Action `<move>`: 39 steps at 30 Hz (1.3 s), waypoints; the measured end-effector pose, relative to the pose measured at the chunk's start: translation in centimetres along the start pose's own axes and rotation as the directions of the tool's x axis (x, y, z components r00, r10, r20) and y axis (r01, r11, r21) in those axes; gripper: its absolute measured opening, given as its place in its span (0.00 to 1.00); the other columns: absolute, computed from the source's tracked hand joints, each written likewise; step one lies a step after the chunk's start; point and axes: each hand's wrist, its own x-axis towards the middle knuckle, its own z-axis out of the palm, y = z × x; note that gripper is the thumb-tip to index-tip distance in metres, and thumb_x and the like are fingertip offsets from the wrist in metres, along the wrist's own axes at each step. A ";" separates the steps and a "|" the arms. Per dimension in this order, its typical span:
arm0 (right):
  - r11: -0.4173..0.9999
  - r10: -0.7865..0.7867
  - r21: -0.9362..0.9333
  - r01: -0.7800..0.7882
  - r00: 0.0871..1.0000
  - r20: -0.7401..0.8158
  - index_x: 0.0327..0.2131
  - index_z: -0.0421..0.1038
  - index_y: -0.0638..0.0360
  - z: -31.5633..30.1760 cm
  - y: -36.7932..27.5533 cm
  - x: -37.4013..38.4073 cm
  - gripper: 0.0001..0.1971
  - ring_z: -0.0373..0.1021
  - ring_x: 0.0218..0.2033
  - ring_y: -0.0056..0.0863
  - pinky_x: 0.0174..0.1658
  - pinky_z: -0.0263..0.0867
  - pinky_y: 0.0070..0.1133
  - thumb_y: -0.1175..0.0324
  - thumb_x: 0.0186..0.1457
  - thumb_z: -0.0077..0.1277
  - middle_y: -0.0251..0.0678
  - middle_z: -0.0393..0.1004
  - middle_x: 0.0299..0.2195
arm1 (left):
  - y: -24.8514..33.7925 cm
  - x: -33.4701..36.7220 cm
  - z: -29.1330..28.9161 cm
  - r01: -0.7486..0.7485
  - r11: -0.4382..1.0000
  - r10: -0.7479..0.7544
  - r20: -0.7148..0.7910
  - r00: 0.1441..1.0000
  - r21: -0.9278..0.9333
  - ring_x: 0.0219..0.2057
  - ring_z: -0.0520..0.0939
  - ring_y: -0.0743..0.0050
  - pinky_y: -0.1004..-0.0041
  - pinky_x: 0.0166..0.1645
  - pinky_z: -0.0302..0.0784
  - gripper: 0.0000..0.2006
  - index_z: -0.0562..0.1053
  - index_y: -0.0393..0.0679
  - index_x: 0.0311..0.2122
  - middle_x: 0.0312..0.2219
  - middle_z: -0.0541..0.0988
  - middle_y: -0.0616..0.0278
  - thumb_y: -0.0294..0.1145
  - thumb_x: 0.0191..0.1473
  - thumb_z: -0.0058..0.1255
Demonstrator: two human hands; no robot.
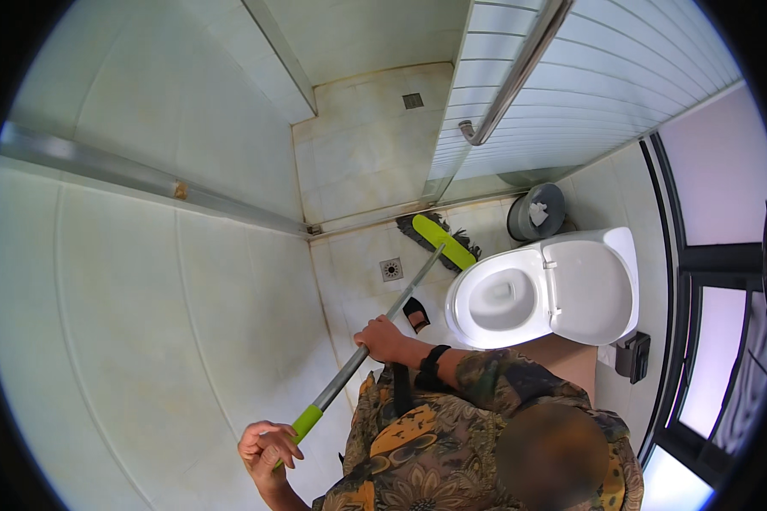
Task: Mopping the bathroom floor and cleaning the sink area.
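A flat mop has a grey fringed pad under a lime-green head [445, 242], which rests on the tiled floor near the toilet's front. Its metal pole [343, 376] slants down to the left and ends in a lime-green grip [305, 422]. Around the middle of the pole my right hand [382, 340] is closed, a black band on its wrist. My left hand [268, 450] is curled loosely at the grip's end, its fingers partly apart around it. Below my right hand's side of the pole, a dark shoe [416, 315] shows on the floor.
A white toilet [496, 300] with its lid raised stands right of the mop head. Behind it is a grey bin [544, 211] holding white paper. A square floor drain [391, 270] lies left of the pole. A raised sill [371, 220] and a ribbed panel with a metal bar [520, 72] are beyond.
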 end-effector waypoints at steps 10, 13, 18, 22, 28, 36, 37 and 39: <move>0.997 -0.019 -0.073 0.025 0.996 0.083 0.27 0.72 0.42 0.4 1.1 -4.0 0.09 0.69 0.32 0.33 0.41 0.56 0.32 0.71 0.40 0.54 0.27 0.70 0.21 | -1.2 -5.0 0.8 0.138 0.990 -0.139 0.096 0.986 0.024 0.14 0.71 0.77 0.66 0.45 0.71 0.10 0.72 0.30 0.35 0.12 0.72 0.62 0.23 0.46 0.56; 0.999 0.005 -0.046 -0.006 1.000 -0.025 0.30 0.71 0.43 0.3 0.2 -6.0 0.08 0.69 0.34 0.35 0.42 0.56 0.32 0.70 0.43 0.54 0.30 0.72 0.23 | -1.1 -5.9 2.1 0.094 0.995 -0.098 0.228 0.969 0.030 0.18 0.71 0.78 0.64 0.50 0.67 0.12 0.74 0.33 0.33 0.12 0.71 0.66 0.18 0.39 0.58; 1.000 -0.009 -0.003 0.008 0.977 -0.212 0.34 0.69 0.46 2.7 -0.9 -9.4 0.13 0.68 0.36 0.34 0.45 0.55 0.32 0.74 0.42 0.54 0.29 0.72 0.27 | -1.3 -9.0 2.4 -0.016 0.951 -0.128 0.440 0.889 0.309 0.17 0.68 0.80 0.65 0.51 0.65 0.12 0.77 0.42 0.32 0.11 0.69 0.70 0.18 0.38 0.59; 1.000 0.000 0.014 0.005 0.951 -0.309 0.35 0.68 0.47 4.8 -1.4 -11.1 0.16 0.67 0.38 0.34 0.46 0.55 0.31 0.76 0.39 0.54 0.30 0.71 0.28 | -2.3 -11.8 2.5 -0.148 0.915 -0.037 0.443 0.896 0.376 0.17 0.69 0.76 0.66 0.49 0.68 0.10 0.77 0.42 0.31 0.10 0.68 0.69 0.20 0.39 0.60; 0.993 -0.032 0.086 0.075 0.905 -0.424 0.37 0.68 0.49 1.7 -3.3 -15.0 0.16 0.67 0.37 0.35 0.45 0.57 0.30 0.76 0.41 0.55 0.30 0.70 0.28 | -0.5 -12.7 6.9 -0.244 0.889 -0.025 0.575 0.818 0.386 0.17 0.71 0.68 0.69 0.44 0.71 0.08 0.77 0.41 0.30 0.11 0.70 0.65 0.21 0.40 0.61; 0.978 -0.081 0.158 0.136 0.946 -0.313 0.35 0.69 0.50 -7.4 1.1 -21.6 0.10 0.68 0.33 0.35 0.42 0.60 0.30 0.69 0.47 0.54 0.29 0.72 0.26 | 1.3 -10.7 20.3 -0.396 0.897 0.044 0.851 0.523 0.196 0.23 0.70 0.63 0.66 0.35 0.67 0.06 0.74 0.40 0.30 0.17 0.70 0.62 0.26 0.46 0.59; 0.982 -0.087 0.143 0.127 0.962 -0.257 0.34 0.69 0.49 -9.1 2.1 -22.3 0.08 0.69 0.34 0.34 0.43 0.60 0.30 0.68 0.47 0.53 0.29 0.72 0.27 | 1.4 -10.0 22.4 -0.460 0.881 0.111 0.895 0.432 0.112 0.25 0.70 0.63 0.66 0.36 0.66 0.06 0.72 0.41 0.29 0.20 0.69 0.62 0.28 0.48 0.57; 0.985 -0.088 0.128 0.116 0.975 -0.204 0.33 0.70 0.48 -11.6 3.8 -24.3 0.07 0.69 0.36 0.33 0.44 0.61 0.30 0.67 0.48 0.53 0.28 0.73 0.28 | 0.6 -9.5 26.3 -0.512 0.859 0.173 0.928 0.329 0.022 0.28 0.69 0.63 0.65 0.38 0.65 0.07 0.70 0.41 0.28 0.22 0.68 0.62 0.30 0.51 0.55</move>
